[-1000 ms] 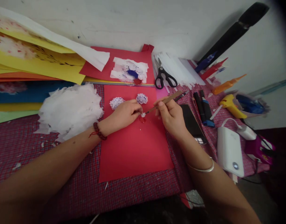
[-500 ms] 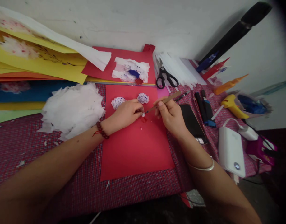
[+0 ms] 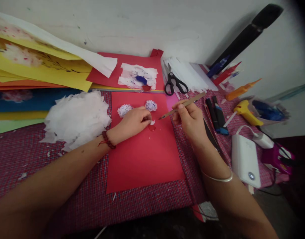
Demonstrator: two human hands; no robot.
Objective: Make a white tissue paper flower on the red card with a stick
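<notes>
Currently, I have the left hand pinching a small white scrap over the red sheet; at the scrap's two o'clock, the right hand grips a wooden tool, its tip just apart. Speckled puffs sit at ten and twelve.

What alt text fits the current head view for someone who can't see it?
A person's left hand pinches a white scrap over a red sheet; the right hand holds a dark-tipped stick, apart from the scrap. Two speckled puffs lie on the sheet, with white paper to its left and scissors beyond.
</notes>
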